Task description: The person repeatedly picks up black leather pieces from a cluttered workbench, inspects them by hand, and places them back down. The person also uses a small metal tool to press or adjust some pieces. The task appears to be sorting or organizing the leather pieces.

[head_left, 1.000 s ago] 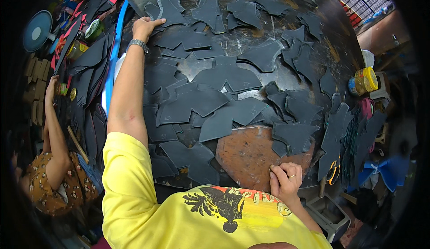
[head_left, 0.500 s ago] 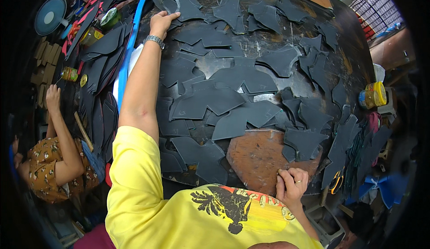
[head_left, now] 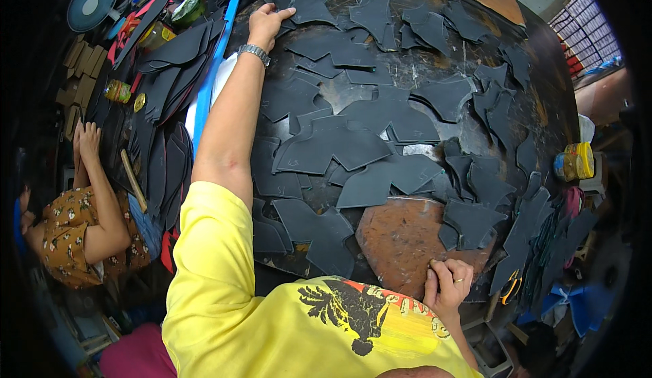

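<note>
Head view: left hand (head_left: 267, 25) at worktop's (head_left: 545, 79) far left, fingertips against a dark cut piece (head_left: 310, 3); grip can't be told. Right hand (head_left: 448, 283) half-curled at brown board's (head_left: 397, 242) near edge, contents unclear. Other dark pieces (head_left: 333, 146) spread between.

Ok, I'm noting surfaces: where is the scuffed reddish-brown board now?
In the head view, the board lies low, right of centre, with the right hand at its near edge and dark pieces overlapping its upper right.
</note>
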A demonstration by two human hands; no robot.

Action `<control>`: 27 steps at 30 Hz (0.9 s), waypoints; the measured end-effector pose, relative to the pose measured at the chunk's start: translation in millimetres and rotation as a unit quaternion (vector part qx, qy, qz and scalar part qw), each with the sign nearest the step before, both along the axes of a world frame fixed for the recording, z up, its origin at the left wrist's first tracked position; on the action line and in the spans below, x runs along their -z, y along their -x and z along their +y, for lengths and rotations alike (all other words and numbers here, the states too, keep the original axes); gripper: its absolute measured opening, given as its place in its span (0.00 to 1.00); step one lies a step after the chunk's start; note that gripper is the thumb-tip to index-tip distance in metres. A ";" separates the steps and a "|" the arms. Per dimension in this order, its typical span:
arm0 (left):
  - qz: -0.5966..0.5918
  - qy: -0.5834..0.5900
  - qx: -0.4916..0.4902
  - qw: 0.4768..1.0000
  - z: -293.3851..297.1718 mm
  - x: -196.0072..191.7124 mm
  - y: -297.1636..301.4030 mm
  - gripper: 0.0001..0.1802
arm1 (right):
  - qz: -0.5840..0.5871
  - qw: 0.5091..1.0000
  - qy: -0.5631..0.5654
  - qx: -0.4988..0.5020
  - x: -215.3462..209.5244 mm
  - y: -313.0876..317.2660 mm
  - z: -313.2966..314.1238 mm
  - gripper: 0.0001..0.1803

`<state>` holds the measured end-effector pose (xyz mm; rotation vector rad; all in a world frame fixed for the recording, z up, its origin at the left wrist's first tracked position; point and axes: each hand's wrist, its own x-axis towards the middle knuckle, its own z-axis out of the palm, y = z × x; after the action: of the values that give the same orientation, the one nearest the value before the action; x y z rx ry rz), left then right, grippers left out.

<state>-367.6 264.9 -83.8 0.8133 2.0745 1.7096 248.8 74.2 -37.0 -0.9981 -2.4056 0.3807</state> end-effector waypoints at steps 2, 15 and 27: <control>-0.009 -0.017 0.002 1.000 -2.1 0.7 -0.8 0.42 | 0.000 1.000 -0.004 -0.001 0.5 -0.2 0.4 0.12; -0.118 -0.068 0.042 0.990 -13.0 8.5 0.9 0.21 | -0.012 1.000 -0.010 -0.001 3.6 -2.1 -0.6 0.11; 0.156 0.146 -0.053 0.976 -14.1 5.3 -4.2 0.22 | -0.017 1.000 -0.014 -0.001 -0.3 1.2 -0.8 0.11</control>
<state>-363.4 250.7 -89.1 0.9377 2.5429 1.3447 247.5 73.4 -36.7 -0.9977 -2.4363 0.3328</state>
